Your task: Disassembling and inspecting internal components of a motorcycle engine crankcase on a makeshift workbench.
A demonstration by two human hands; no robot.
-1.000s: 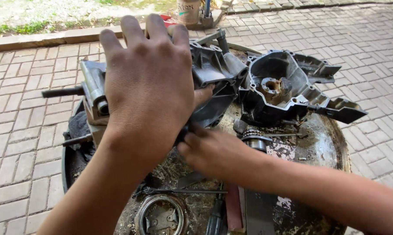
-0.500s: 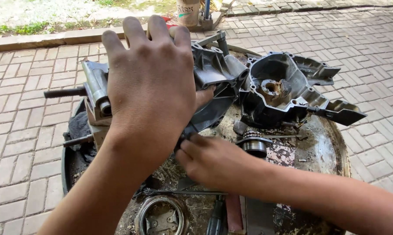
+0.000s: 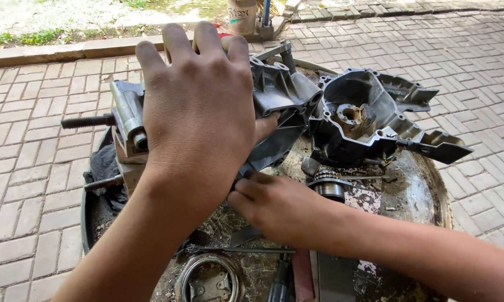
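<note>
My left hand [image 3: 199,106] lies palm-down over a grey metal engine crankcase half [image 3: 280,92], gripping its top and holding it tilted on a round, dirty metal tray [image 3: 425,190]. Long studs [image 3: 87,121] stick out of this case to the left. My right hand [image 3: 280,207] reaches under the lower edge of the same case, with its fingertips tucked against the part; what they pinch is hidden. A second, open crankcase half [image 3: 369,120] stands to the right, its hollow side facing up.
A small gear [image 3: 329,184] sits on the tray in front of the second case. A round ring part [image 3: 207,279], a thin rod [image 3: 235,250] and tool handles [image 3: 280,282] lie near the tray's front. Brick paving [image 3: 23,190] surrounds it; a pot [image 3: 242,15] stands beyond.
Both hands stay on the case; the right hand has shifted slightly under its lower edge. The view has barely moved.
</note>
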